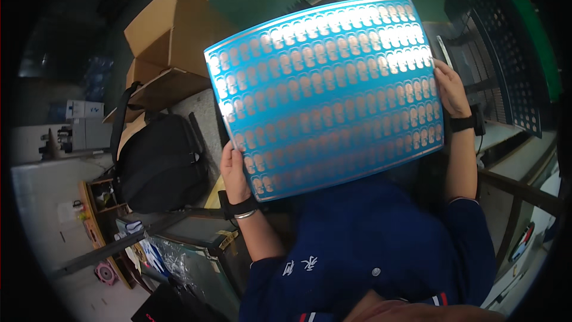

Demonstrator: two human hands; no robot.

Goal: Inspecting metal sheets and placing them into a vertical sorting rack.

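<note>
A large blue circuit board panel (333, 98) with rows of small copper-coloured rounded shapes is held up in front of my body, tilted. Light glares off its upper rows. At the panel's lower left edge, my left hand (236, 173) is closed on it, the thumb on the near face. My right hand (451, 88) grips the right edge, higher up, with some of its fingers hidden behind the panel. Dark bands circle both wrists, and a silvery bracelet sits on the left one.
An open cardboard box (173, 42) stands at the far left, with a black backpack (161, 164) nearer. At the right, similar dotted blue panels (524, 95) stand upright. A dark metal frame bar (518, 188) lies below them. Plastic-wrapped items (179, 256) sit at lower left.
</note>
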